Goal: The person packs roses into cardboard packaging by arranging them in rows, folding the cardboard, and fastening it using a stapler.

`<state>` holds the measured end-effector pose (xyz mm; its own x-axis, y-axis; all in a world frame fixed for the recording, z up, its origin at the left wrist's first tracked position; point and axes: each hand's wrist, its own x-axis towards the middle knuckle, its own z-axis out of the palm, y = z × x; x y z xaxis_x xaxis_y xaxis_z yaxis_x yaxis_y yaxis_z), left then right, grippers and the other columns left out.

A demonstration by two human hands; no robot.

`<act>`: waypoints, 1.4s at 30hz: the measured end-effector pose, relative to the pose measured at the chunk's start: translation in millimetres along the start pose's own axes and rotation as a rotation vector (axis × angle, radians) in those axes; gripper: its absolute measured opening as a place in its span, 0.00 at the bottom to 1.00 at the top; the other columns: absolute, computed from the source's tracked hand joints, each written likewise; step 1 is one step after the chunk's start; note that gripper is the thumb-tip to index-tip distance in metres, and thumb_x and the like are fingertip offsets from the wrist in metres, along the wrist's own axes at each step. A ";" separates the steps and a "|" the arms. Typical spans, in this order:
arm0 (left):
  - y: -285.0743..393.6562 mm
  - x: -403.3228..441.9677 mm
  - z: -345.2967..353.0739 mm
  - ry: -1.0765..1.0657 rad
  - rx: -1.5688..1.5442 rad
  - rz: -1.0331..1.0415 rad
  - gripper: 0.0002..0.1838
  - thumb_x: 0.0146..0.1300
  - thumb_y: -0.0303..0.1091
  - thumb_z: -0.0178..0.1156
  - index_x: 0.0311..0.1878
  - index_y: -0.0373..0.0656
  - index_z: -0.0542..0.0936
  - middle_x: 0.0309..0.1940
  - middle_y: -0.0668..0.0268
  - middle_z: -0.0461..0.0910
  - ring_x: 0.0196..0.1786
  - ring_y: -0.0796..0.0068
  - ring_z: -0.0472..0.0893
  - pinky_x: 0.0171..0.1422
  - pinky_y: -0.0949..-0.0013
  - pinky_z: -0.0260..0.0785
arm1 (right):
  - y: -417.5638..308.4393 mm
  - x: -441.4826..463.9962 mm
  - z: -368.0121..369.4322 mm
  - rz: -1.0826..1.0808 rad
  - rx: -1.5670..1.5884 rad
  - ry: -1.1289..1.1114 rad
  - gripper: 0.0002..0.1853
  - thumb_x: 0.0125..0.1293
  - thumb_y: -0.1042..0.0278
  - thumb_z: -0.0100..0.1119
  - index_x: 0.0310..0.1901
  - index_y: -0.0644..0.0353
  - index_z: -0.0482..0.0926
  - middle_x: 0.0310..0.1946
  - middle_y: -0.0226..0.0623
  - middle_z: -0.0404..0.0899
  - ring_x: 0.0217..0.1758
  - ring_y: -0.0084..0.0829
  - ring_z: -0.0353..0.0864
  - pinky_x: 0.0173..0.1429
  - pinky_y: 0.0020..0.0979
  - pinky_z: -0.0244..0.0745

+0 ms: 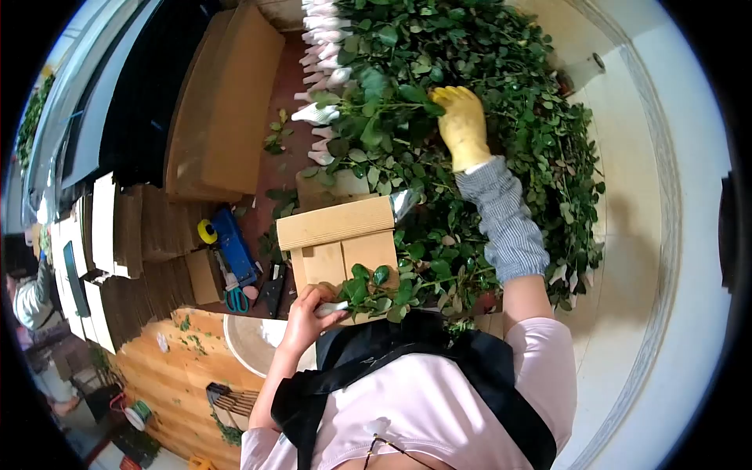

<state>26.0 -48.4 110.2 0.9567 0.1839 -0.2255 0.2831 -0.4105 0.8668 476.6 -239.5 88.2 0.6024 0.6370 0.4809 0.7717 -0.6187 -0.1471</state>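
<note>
My bare left hand (pixel 307 317) is closed around a rose (pixel 333 309) just under its white-covered bud, at the near edge of the cardboard. Its leafy stem runs right across my front. In a yellow glove, my right hand (pixel 462 125) has its fingers curled on the stem of another rose (pixel 316 114), whose white-netted bud points left. That stem lies over a large heap of leafy rose stems (pixel 470 47). A folded piece of cardboard (pixel 337 223) rests in front of me, partly under leaves.
Rose buds in pale covers (pixel 317 55) line the heap's left edge. Left of the cardboard are teal-handled scissors (pixel 236 299), a black stapler (pixel 273 290), a blue tool (pixel 235 247) and yellow tape (pixel 207 231). Cardboard stacks (pixel 149 227) stand further left. A white bucket (pixel 251 345) sits below.
</note>
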 end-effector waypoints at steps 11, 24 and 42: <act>-18.9 -4.1 3.4 -0.099 0.074 0.153 0.14 0.56 0.24 0.72 0.45 0.36 0.82 0.50 0.56 0.76 0.53 0.53 0.80 0.58 0.60 0.74 | -60.6 -67.0 -132.0 -0.201 0.061 0.252 0.24 0.40 0.80 0.73 0.45 0.58 0.83 0.44 0.40 0.86 0.49 0.42 0.85 0.63 0.41 0.76; -32.5 -17.0 16.4 0.038 0.226 0.159 0.17 0.62 0.29 0.68 0.53 0.34 0.79 0.47 0.48 0.78 0.50 0.44 0.79 0.55 0.54 0.73 | -168.6 -215.7 -111.3 -0.081 -0.387 -0.532 0.14 0.62 0.73 0.58 0.49 0.49 0.81 0.41 0.31 0.84 0.46 0.35 0.83 0.57 0.35 0.78; -3.1 22.6 -15.9 -0.132 0.457 0.487 0.31 0.46 0.38 0.78 0.55 0.39 0.81 0.50 0.54 0.77 0.51 0.51 0.77 0.56 0.55 0.72 | -144.8 -266.1 -84.5 0.287 0.440 -0.540 0.13 0.57 0.75 0.59 0.45 0.59 0.83 0.37 0.52 0.82 0.42 0.54 0.81 0.48 0.48 0.78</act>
<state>45.7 -28.7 109.5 0.9743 -0.2158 0.0650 -0.2095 -0.7607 0.6144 187.4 -358.2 54.6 0.7206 0.6857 -0.1024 0.5113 -0.6255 -0.5894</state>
